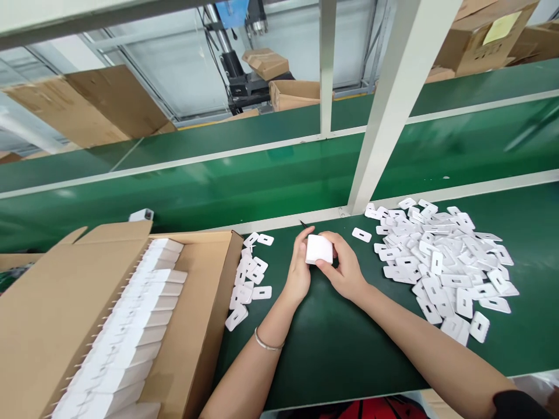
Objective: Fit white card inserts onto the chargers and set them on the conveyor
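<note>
Both hands are on a small white block with rounded corners (319, 249), held just above the green work surface. My left hand (299, 269) closes on its left side. My right hand (343, 265) grips it from the right, the thumb along its lower edge. A thin dark pointed tip (304, 224) sticks out beyond my left fingers; the rest of that object is hidden. To the right lies a large heap of flat white plates with slots (454, 279). A smaller group of the same plates (250, 270) is to the left of my hands.
An open cardboard box (209, 326) with a row of white blocks (131, 326) stands at the left. A pale metal post (393, 99) rises behind the work surface (332, 355). Beyond the green partition (244, 186) are more cardboard boxes (297, 93).
</note>
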Demonstrator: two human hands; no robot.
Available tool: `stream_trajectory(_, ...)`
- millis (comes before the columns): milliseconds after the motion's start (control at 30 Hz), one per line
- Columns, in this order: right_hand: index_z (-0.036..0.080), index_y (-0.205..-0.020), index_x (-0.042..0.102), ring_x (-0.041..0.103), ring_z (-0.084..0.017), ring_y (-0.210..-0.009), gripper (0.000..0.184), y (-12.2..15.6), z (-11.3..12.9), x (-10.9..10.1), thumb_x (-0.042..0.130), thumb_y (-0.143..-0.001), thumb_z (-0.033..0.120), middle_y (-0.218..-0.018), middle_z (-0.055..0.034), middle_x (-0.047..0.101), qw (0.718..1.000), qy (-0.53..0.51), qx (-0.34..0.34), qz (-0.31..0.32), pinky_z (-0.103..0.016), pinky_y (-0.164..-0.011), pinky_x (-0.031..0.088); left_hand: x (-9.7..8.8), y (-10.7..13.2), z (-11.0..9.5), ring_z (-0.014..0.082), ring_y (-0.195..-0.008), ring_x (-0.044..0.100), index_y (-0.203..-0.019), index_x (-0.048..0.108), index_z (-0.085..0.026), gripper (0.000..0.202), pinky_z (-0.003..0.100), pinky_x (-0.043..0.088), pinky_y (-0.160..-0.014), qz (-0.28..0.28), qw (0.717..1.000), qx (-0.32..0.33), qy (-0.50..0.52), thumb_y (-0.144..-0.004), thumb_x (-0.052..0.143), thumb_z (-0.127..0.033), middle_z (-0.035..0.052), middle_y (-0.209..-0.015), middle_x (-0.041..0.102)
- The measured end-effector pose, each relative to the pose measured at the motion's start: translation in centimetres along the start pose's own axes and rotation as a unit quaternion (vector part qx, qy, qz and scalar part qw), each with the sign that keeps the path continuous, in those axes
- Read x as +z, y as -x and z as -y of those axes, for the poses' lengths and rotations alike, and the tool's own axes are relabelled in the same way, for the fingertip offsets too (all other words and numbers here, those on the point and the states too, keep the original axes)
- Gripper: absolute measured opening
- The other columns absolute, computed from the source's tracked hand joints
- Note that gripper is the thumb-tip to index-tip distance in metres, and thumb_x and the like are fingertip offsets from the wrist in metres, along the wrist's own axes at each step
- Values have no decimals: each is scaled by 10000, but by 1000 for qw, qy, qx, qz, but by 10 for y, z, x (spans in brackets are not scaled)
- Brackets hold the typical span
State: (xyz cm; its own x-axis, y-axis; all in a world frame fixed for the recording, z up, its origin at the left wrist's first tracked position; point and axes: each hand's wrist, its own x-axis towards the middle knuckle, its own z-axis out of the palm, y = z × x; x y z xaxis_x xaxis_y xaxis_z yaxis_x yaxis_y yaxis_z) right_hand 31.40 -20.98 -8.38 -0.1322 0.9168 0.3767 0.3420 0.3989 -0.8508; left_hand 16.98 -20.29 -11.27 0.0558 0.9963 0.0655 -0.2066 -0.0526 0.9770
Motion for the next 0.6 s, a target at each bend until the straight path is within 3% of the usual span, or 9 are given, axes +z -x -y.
stream_trajectory(100,250,-1360,629,634,-299,-1042,496,-3,0,-3,590,-1004,593,-1174,-123,617,998,67,-14,8,-441,-875,547,6,-5,1,254,-992,721,-1229,709,-217,541,419,597,-915,26,990,-92,108,-1065,432,-652,109,-1100,752)
stream_trajectory(200,256,-1398,651,619,-303,-1060,516,-6,-2,-5,593,-1001,581,-1192,-127,576,991,131,-8,16,-455,-900,547,11,-9,-4,235,-867,732,-1279,692,-201,536,415,617,-854,41,971,-122,200,-1049,488,-640,97,-981,759)
stream_trajectory(300,253,-1450,625,623,-299,-1070,508,-8,-8,-7,418,-1079,532,-1197,-128,594,988,155,-24,4,-475,-956,521,11,-16,-12,208,-927,732,-1304,664,-204,512,376,610,-872,20,966,-105,236,-985,653,-604,89,-1070,749)
stream_trajectory(400,206,-1432,612,624,-316,-1112,543,-12,-21,-12,262,-1117,478,-1199,-151,638,982,173,-16,-69,-495,-996,489,7,-27,-24,207,-948,740,-1301,618,-213,539,405,599,-924,-27,975,-81,204,-930,737,-586,71,-1045,727)
stream_trajectory(500,194,-1328,647,611,-351,-1136,552,-18,-37,-18,258,-1108,518,-1210,-173,672,964,226,43,-136,-524,-990,467,-6,-42,-46,213,-952,770,-1385,533,-268,601,429,588,-959,-85,985,-35,148,-914,755,-567,33,-1014,699)
stream_trajectory(600,185,-1266,664,613,-372,-1140,571,-23,-50,-19,275,-1091,564,-1167,-179,687,951,253,104,-141,-529,-955,469,-32,-55,-79,213,-940,782,-1314,546,-259,551,403,588,-935,-147,986,13,83,-902,750,-563,20,-979,678)
